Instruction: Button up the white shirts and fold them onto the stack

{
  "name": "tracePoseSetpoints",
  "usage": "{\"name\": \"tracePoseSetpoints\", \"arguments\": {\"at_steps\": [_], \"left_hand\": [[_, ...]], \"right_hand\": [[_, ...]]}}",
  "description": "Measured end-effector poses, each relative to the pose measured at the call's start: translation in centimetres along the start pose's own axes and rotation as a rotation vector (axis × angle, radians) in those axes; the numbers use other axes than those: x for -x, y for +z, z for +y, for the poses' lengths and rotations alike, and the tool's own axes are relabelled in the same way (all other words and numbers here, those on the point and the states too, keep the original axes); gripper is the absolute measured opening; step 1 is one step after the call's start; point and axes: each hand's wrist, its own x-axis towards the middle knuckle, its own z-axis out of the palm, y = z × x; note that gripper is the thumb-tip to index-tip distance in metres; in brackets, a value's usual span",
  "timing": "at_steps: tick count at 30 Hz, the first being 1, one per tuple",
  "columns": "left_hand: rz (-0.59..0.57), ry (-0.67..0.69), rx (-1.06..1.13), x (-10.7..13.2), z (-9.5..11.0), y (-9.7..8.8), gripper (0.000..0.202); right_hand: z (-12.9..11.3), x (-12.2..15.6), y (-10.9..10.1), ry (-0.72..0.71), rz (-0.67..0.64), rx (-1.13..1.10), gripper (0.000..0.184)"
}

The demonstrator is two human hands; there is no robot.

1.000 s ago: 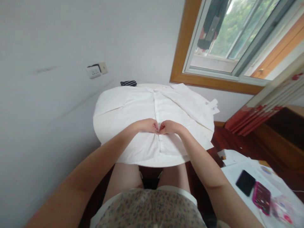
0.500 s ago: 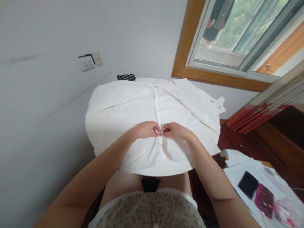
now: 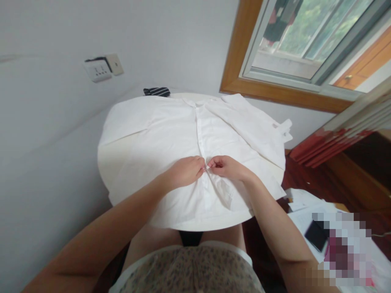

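Observation:
A white button-up shirt (image 3: pixel 159 130) lies spread front-up over a small round white table (image 3: pixel 106 162). Its button strip runs down the middle toward me. My left hand (image 3: pixel 186 171) and my right hand (image 3: pixel 224 167) meet at that strip, low on the shirt. Both pinch the cloth with closed fingers, fingertips almost touching. The cloth bunches into small folds just below them. One sleeve hangs off the table's right side.
A dark striped cloth (image 3: pixel 157 91) sits at the table's far edge by the wall. A wall socket (image 3: pixel 97 70) is above left. A wood-framed window (image 3: pixel 244 61) stands at right. Papers and a black phone (image 3: pixel 316 236) lie on a low surface at lower right.
My two hands stay pinched at the shirt's button strip. The cloth under them has puckered more. The view has shifted, so the table sits lower and further left.

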Motion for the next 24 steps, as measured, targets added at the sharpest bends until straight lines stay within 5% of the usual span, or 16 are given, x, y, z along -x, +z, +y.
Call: {"name": "tracePoseSetpoints", "arguments": {"at_steps": [7,16,24], "left_hand": [[-0.036,-0.081,0.058,0.1,0.6,-0.6,0.027],[-0.039,-0.185,0.348,-0.7,-1.2,-0.5,0.026],[-0.074,-0.27,0.353,-0.8,-0.9,-0.5,0.027]], "right_hand": [[-1.0,0.7,-0.3,0.044,0.03,-0.029,0.019],[-1.4,0.8,0.1,0.032,0.072,-0.112,0.021],[-2.2,0.8,0.3,0.011,0.13,-0.164,0.021]]}}
